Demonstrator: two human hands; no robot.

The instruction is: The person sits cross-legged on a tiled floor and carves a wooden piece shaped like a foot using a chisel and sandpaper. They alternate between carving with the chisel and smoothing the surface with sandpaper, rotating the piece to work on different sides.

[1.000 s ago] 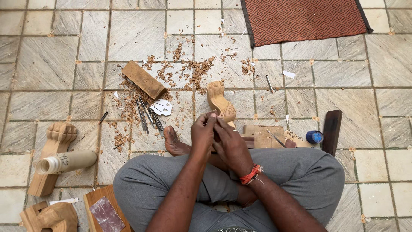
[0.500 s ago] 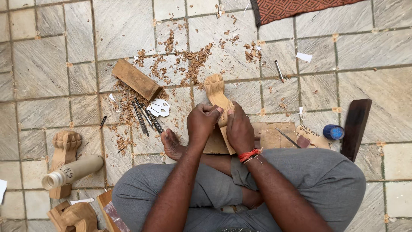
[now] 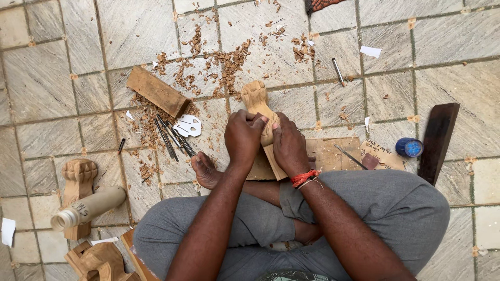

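Note:
I sit cross-legged on a stone-tiled floor. A pale carved wooden leg (image 3: 256, 101) with a paw-shaped end lies in front of me, pointing away. My left hand (image 3: 242, 136) is closed over its middle, and a small dark tool or piece shows between the fingers. My right hand (image 3: 289, 147), with a red thread at the wrist, grips the same leg from the right side. The leg's near end rests on a flat wooden board (image 3: 328, 154) by my knees. My bare foot (image 3: 204, 170) lies just left of it.
Wood shavings (image 3: 219, 57) litter the floor ahead. A wooden block (image 3: 157, 91), several chisels (image 3: 172, 136), another carved leg (image 3: 78, 179), a cardboard tube (image 3: 88, 207), a blue cap (image 3: 409, 147) and a dark plank (image 3: 438, 141) surround me. More carvings (image 3: 99, 260) sit at lower left.
The view has tilted toward me, so the floor items sit higher in frame. Both hands have stayed closed on the carved leg with only small shifts.

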